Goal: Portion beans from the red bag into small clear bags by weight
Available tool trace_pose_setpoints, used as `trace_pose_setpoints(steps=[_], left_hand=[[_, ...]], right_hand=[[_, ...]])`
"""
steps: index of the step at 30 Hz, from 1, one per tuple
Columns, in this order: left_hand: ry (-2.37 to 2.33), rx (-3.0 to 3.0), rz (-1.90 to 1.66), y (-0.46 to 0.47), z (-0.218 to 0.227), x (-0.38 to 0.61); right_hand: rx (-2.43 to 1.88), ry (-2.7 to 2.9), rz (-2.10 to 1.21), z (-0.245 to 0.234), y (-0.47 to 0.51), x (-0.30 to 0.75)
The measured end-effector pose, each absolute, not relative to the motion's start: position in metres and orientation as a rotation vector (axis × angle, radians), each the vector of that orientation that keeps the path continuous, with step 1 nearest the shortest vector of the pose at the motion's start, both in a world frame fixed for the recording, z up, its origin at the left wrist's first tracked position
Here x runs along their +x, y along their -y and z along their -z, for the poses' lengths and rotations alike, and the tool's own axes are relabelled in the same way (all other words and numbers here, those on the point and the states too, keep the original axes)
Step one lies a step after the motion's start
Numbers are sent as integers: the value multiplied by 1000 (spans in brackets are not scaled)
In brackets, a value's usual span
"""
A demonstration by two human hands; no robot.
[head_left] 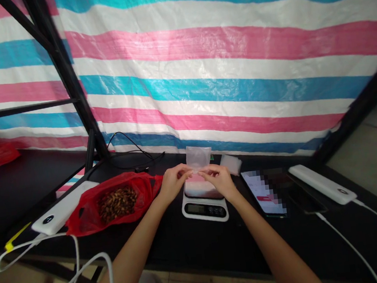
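Both hands meet above a small white kitchen scale (205,208) on the black table (193,245). My left hand (173,182) and my right hand (218,180) each pinch the lower edge of a small clear plastic bag (198,157), which stands upright between them, just over the scale's shiny platform. Left of the scale lies an open red plastic bag (91,214) holding a heap of brown seeds or nuts (118,202).
A white power bank (63,209) with a white cable lies at the left, another white power bank (322,184) at the right. A phone (264,193) lies right of the scale, a stack of clear bags (231,163) behind it. A striped tarp hangs behind.
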State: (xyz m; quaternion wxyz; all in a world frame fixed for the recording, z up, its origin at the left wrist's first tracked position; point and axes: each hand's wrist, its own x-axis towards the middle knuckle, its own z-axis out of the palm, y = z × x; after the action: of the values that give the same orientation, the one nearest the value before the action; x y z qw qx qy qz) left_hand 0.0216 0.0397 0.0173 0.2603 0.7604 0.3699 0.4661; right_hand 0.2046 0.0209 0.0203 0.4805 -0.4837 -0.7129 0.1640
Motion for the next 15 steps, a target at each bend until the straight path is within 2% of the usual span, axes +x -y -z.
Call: trace_pose_setpoints(steps=[6, 15], left_hand=[[-1050, 2163, -1279, -38, -17, 24], [-1021, 2176, -1212, -38, -17, 26]], right_hand=[[-1109, 1725, -640, -23, -18, 203], [-1229, 1784, -378, -14, -21, 201]])
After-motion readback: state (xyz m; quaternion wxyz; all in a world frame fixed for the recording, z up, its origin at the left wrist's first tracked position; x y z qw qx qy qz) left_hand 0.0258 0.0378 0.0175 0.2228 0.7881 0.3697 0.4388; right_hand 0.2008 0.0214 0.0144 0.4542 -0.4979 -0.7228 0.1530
